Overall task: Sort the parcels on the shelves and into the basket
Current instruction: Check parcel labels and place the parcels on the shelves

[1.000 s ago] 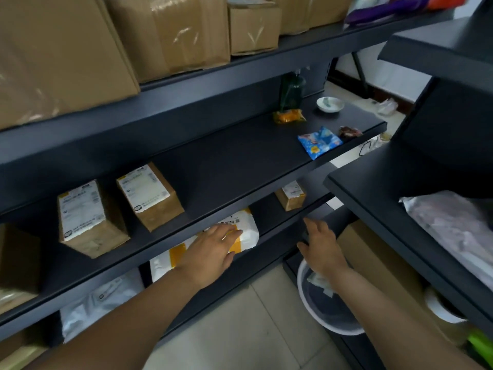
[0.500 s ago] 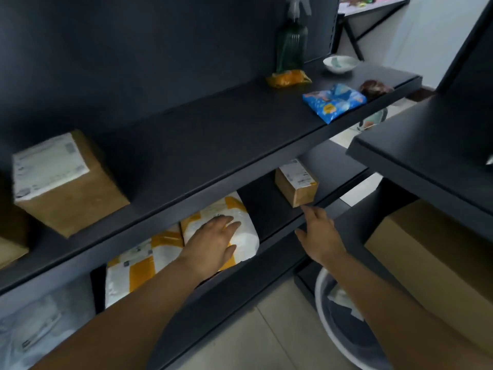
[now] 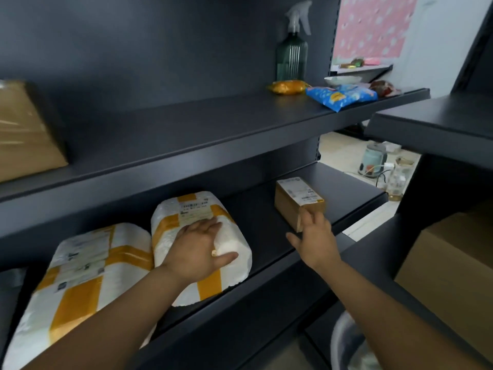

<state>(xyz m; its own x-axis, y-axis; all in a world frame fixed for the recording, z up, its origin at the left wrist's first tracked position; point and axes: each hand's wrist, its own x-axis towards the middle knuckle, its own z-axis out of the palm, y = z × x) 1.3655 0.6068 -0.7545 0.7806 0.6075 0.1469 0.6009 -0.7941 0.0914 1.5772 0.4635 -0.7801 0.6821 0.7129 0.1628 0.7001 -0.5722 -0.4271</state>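
On the lower dark shelf (image 3: 269, 249) lie two white padded parcels with yellow tape. My left hand (image 3: 198, 247) rests flat on the right parcel (image 3: 186, 209), fingers straight and thumb spread to the right. The other parcel (image 3: 88, 263) lies beside it on the left, touching it. Further right stands a small brown box (image 3: 296, 196) with a white label on top. My right hand (image 3: 316, 236) reaches it with straight fingers, fingertips touching its near end. The rim of a pale basket (image 3: 344, 343) shows on the floor at the bottom right.
The shelf above carries a brown box (image 3: 24, 129) at far left and, at the right end, a green spray bottle (image 3: 292, 57), an orange packet (image 3: 288, 86), a blue snack bag (image 3: 341, 96) and a bowl (image 3: 342, 80). A second rack with a large cardboard box (image 3: 453, 263) stands on the right.
The view has dropped lower and closer to the lower shelf. My right hand has moved up from the shelf edge to the small brown box. My left hand stays on the white parcel.
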